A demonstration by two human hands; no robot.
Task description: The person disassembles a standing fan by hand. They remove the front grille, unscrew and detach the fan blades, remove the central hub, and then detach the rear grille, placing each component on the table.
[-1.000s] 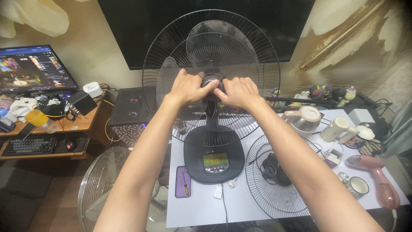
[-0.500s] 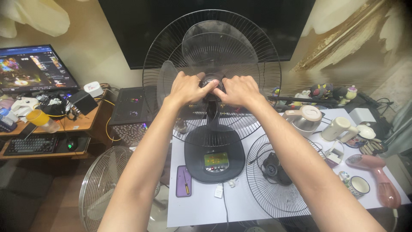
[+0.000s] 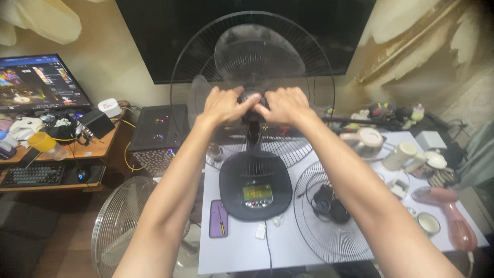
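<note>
Translucent grey plastic blades (image 3: pixel 257 51) of a table fan are seen with the front guard off, the round hub (image 3: pixel 253 98) at their centre gripped from both sides. The left hand (image 3: pixel 222 105) is closed on the hub from its left, the right hand (image 3: pixel 285 105) from its right, fingertips meeting over the middle; the fingers (image 3: pixel 246 103) are curled and pressed inward, pinching the hub between them. Both hands lie equally near, the hub directly between the fingertips and its axis pointing out toward the wearer. One blade rises above the fingers, another sits to the left of the left knuckles. Behind the fingers stands the wire rear guard (image 3: pixel 319 67); below them the dark fan base (image 3: pixel 256 180) rests on a white table (image 3: pixel 236 252), with a loose wire grille (image 3: pixel 329 226) lying flat beneath the right forearm.
</note>
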